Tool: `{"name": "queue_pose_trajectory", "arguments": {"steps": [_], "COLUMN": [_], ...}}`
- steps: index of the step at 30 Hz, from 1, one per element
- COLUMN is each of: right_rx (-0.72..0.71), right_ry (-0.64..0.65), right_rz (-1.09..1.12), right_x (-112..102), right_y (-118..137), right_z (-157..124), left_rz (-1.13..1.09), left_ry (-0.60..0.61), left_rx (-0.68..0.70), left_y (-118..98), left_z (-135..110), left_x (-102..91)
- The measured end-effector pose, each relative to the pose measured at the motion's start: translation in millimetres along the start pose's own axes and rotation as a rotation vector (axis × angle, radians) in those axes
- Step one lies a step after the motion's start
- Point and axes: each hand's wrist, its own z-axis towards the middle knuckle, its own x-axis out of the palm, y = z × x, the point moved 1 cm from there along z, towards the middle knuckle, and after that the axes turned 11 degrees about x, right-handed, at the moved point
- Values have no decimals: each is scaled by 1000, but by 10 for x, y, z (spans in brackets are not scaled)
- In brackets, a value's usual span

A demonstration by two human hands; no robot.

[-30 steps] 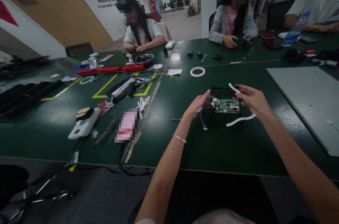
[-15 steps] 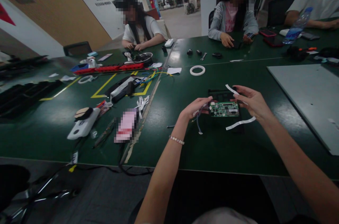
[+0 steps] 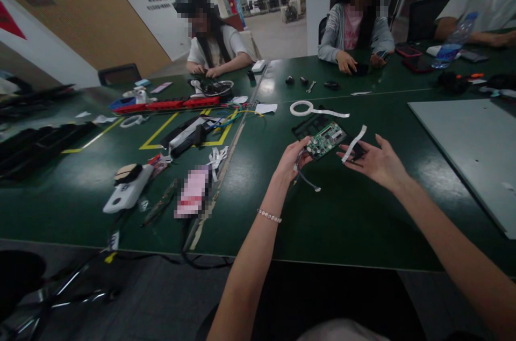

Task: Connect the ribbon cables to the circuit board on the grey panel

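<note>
My left hand [image 3: 292,161] is closed on the near left edge of a green circuit board [image 3: 328,139], which is tilted. Grey cables [image 3: 308,182] with small plugs hang from the board beside my fingers. A black plastic frame [image 3: 308,125] shows behind it. To the right of the board, my right hand [image 3: 379,163] is palm up with its fingers spread. A short strip of white tape [image 3: 355,143] is at its fingertips, held or stuck there. Something dark beside the strip, among the fingers, is hard to make out.
Beyond the board lies a roll of white tape [image 3: 301,108] with a strip trailing right. A grey panel [image 3: 467,153] is at the right. Left are a phone [image 3: 194,190], a white device [image 3: 128,190] and a red power strip [image 3: 169,104]. People sit across the table.
The board has turned and moved up and left in my left hand. My right hand has come away from it and spread its fingers. A tape strip now trails by the roll.
</note>
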Motion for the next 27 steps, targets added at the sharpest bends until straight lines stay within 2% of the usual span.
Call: {"name": "queue_pose_trajectory", "arguments": {"steps": [3, 14, 17, 23, 27], "right_rx": [46, -62, -78, -21, 66], "right_ry": [53, -238, -284, -250, -158], "right_rz": [-3, -52, -36, -33, -106], "right_x": [45, 94, 99, 56, 69], "right_y": [-95, -313, -345, -337, -313], "right_z": [28, 77, 86, 101, 86], "left_rz": [10, 5, 11, 22, 3], "left_ry": [-39, -28, -40, -67, -69], "left_rx": [41, 83, 81, 54, 45], "left_y": [20, 85, 103, 118, 94], "left_z": [17, -1, 7, 9, -25], "left_x": [-11, 42, 36, 59, 101]}}
